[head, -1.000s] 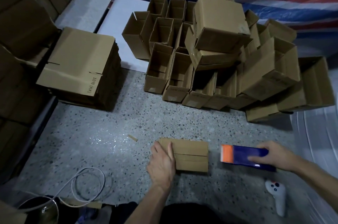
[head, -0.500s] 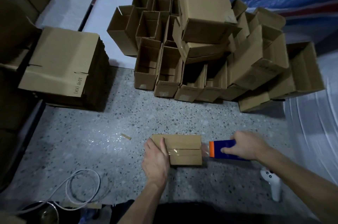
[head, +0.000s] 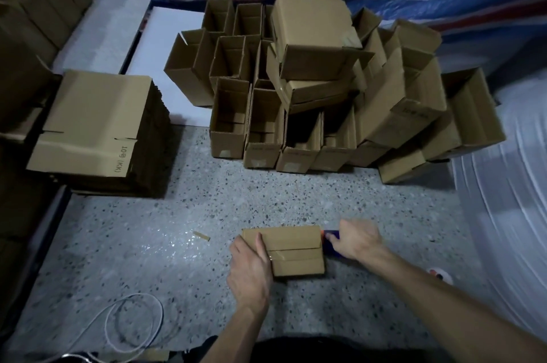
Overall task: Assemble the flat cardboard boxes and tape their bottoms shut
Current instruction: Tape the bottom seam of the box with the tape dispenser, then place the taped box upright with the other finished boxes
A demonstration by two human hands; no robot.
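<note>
Head view: on the speckled floor [head: 177,214], near centre, lies a small cardboard box [head: 296,239], clear tape along its seam. The left hand [head: 251,270] grips its left end, thumb on top. The right hand [head: 359,239] clutches a blue tape dispenser [head: 329,244] at the box's right edge. Assembled boxes [head: 310,36] are piled far behind, and a stack of flat boxes [head: 97,122] sits far left.

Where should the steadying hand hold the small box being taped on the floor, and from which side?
The box: left short end, from the left, thumb on top and fingers round the end, as the left hand does. The tape seam runs lengthwise down the middle and the right hand holds the tape dispenser at the right end, so that leaves the seam clear.
</note>
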